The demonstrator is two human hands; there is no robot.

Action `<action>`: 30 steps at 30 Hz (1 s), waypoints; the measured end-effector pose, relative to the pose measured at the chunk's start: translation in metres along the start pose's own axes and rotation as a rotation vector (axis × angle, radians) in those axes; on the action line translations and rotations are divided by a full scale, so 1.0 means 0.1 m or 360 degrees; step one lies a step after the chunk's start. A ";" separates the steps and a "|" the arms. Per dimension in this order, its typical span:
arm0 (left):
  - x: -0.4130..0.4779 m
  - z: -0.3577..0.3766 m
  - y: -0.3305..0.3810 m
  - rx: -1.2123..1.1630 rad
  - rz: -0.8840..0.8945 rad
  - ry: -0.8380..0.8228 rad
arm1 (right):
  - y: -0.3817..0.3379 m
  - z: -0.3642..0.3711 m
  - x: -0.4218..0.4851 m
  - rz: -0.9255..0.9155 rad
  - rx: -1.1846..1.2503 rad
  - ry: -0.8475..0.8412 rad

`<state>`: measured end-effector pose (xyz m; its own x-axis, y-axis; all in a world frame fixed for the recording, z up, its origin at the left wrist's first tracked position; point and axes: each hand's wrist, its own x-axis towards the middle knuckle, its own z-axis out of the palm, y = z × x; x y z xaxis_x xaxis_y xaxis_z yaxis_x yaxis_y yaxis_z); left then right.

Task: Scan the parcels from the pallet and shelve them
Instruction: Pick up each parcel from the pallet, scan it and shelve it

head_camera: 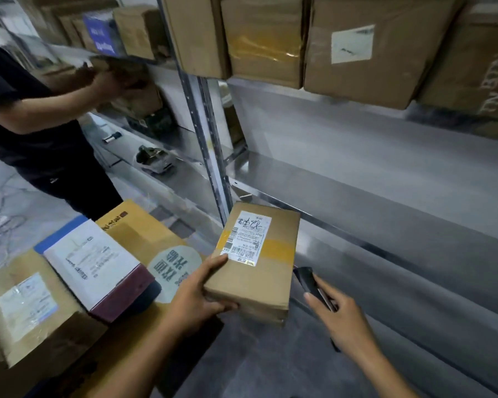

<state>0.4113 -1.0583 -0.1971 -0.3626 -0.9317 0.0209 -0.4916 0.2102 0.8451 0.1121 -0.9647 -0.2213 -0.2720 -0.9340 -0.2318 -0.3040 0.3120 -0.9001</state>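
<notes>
L hand (196, 294): grips near-left corner of brown cardboard parcel (256, 282) w/ white shipping label + yellow tape band; thumb on top beside label, fingers curled under near end.
R hand (339, 320): wrapped round slim dark handheld scanner (308, 282); fingers curled on it, scanner tip points up and fwd.
Parcel pos: held in the air, label up, long side pointing away from the person, in front of grey metal shelving (385, 196), approx level w/ front lip of lower shelf board; far end over the lip, not resting on it as far as visible.
Scanner vs parcel: just beside parcel's near-right edge; touching or apart, can't tell.
Top shelf: row of brown cardboard boxes (371, 47), one w/ white sticker, fronts overhanging the lip.
Left of parcel: more parcels packed together: large yellow-brown carton w/ pale oval print (144, 239); white-topped box w/ blue edge + maroon end (92, 262) lying on it; nearer, brown carton w/ taped white label (32, 305).
2nd person (26, 124): black shirt, stands at left by next shelf bay, both hands on a blurred brown package (121, 73) at upper-shelf height.
Next bay, lower board: small white-grey item (156, 162), too blurred to ID.
Floor: grey concrete (12, 196).
</notes>
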 end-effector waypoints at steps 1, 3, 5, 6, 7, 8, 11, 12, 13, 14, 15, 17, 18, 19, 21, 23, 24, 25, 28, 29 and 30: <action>0.14 0.00 0.01 0.0015 0.0009 -0.0004 | -0.05 -0.05 0.11 -0.0002 0.0013 -0.0009; 0.39 0.02 0.03 0.0044 0.0019 -0.0016 | -0.14 -0.14 0.33 0.0019 0.0056 -0.0038; 0.62 0.04 0.04 0.0060 0.0043 -0.0029 | -0.21 -0.20 0.52 0.0027 0.0066 -0.0044; 0.73 0.03 0.05 0.0062 0.0059 -0.0034 | -0.24 -0.22 0.61 0.0024 0.0058 -0.0052; 0.85 0.03 0.04 0.0065 0.0078 -0.0039 | -0.28 -0.24 0.70 0.0022 0.0043 -0.0065; 0.97 0.02 0.02 0.0071 0.0093 -0.0047 | -0.31 -0.25 0.80 0.0027 0.0032 -0.0076; 1.35 -0.03 -0.11 0.0087 0.0117 -0.0078 | -0.39 -0.19 1.09 0.0051 0.0030 -0.0091; 1.48 -0.06 -0.16 0.0089 0.0114 -0.0087 | -0.42 -0.15 1.18 0.0059 0.0014 -0.0089; 1.62 -0.10 -0.22 0.0090 0.0110 -0.0100 | -0.46 -0.11 1.28 0.0066 -0.0010 -0.0082; 1.76 -0.13 -0.28 0.0093 0.0118 -0.0113 | -0.50 -0.07 1.38 0.0069 -0.0031 -0.0075; 1.90 -0.17 -0.34 0.0096 0.0135 -0.0121 | -0.55 -0.02 1.49 0.0065 -0.0046 -0.0073; 2.20 -0.25 -0.47 0.0090 0.0164 -0.0134 | -0.65 0.07 1.74 0.0071 -0.0066 -0.0066; 2.36 -0.30 -0.53 0.0086 0.0180 -0.0138 | -0.71 0.13 1.88 0.0077 -0.0073 -0.0055; 2.52 -0.35 -0.59 0.0081 0.0206 -0.0145 | -0.76 0.18 2.03 0.0081 -0.0072 -0.0042; 2.86 -0.45 -0.70 0.0088 0.0280 -0.0159 | -0.86 0.31 2.32 0.0088 -0.0039 -0.0026; 3.19 -0.53 -0.86 0.0148 0.0362 -0.0130 | -0.96 0.42 2.61 0.0128 -0.0024 -0.0002; 3.33 -0.56 -0.93 0.0202 0.0379 -0.0089 | -1.01 0.48 2.75 0.0152 -0.0037 0.0013; 3.44 -0.58 -0.99 0.0260 0.0364 -0.0029 | -1.06 0.54 2.88 0.0164 -0.0054 0.0026; 3.63 -0.51 -1.11 0.0566 0.0465 0.0279 | -1.17 0.71 3.24 0.0200 -0.0076 0.0096; 3.66 -0.46 -1.15 0.0675 0.0583 0.0332 | -1.20 0.74 3.33 0.0223 -0.0063 0.0137; 3.68 -0.39 -1.18 0.0744 0.0698 0.0343 | -1.22 0.76 3.42 0.0245 -0.0052 0.0176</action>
<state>0.3666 -1.4380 -0.2678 -0.4645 -0.7589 0.4565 -0.6432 0.6434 0.4151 0.1252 -1.3348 -0.2188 -0.4157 -0.8505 -0.3223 -0.2803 0.4569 -0.8442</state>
